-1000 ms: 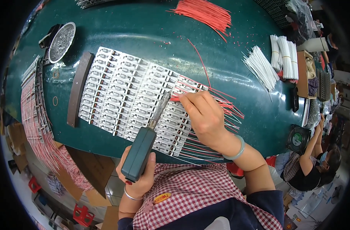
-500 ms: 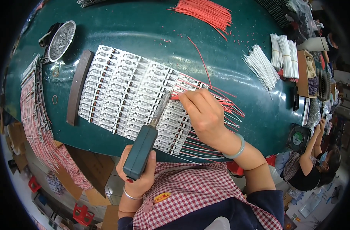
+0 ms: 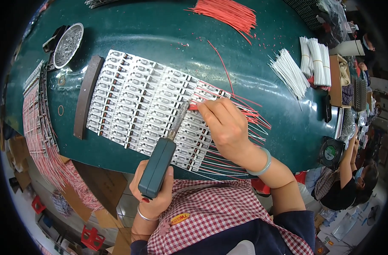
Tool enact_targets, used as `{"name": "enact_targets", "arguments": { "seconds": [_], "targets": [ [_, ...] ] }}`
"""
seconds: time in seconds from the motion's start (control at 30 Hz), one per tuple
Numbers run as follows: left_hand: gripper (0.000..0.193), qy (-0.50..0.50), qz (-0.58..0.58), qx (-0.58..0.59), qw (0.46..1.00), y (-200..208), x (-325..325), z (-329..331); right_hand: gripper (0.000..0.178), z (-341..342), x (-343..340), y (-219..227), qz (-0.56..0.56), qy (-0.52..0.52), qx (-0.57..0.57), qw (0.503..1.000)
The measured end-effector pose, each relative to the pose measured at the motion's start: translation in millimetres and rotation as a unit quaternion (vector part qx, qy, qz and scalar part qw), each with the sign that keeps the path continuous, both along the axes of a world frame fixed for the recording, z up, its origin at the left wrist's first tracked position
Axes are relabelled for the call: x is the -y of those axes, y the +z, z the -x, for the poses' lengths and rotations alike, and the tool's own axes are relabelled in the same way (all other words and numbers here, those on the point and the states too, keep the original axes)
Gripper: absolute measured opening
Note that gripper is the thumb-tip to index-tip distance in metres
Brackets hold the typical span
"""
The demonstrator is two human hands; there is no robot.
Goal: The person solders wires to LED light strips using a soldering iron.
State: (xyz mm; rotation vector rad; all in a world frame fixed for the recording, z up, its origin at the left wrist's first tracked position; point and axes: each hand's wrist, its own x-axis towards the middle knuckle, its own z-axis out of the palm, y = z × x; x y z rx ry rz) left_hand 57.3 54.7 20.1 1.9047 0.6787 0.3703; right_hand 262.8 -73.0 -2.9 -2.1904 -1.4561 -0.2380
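My left hand is wrapped round the dark green handle of what looks like a soldering gun. Its long metal tip reaches up and to the right over a panel of small white modules in rows. My right hand pinches the end of red wire right beside that tip. Whether the tip touches the wire cannot be made out. Red and white wires fan out from the panel's right edge, partly under my right hand.
A dark bar lies along the panel's left edge. Around it on the green table are a metal bowl, wired strips, red wires, white wire bundles and a small black fan. Another person works at the right.
The soldering gun's handle has shifted very slightly to the right and up in my left hand. My right hand stays practically in place. The person at the right has moved an arm a little.
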Motion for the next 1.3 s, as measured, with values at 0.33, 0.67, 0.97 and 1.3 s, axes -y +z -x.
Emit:
{"name": "enact_targets", "arguments": {
  "seconds": [0.33,0.67,0.97,1.3],
  "targets": [
    [0.023,0.028,-0.011,0.036,0.999,-5,2,9,0.037,2,-2,3,-0.002,-0.026,-0.012,1.000],
    [0.023,0.031,-0.001,0.007,1.000,-1,3,16,0.036,8,3,0,-0.020,0.004,-0.005,1.000],
    [0.024,0.014,-0.006,-0.002,1.000,-6,5,18,0.036,8,3,1,0.000,0.007,0.003,1.000],
    [0.020,-0.004,-0.020,-0.010,1.000,-3,3,15,0.036,9,1,3,0.016,0.007,0.007,1.000]
  ]
}}
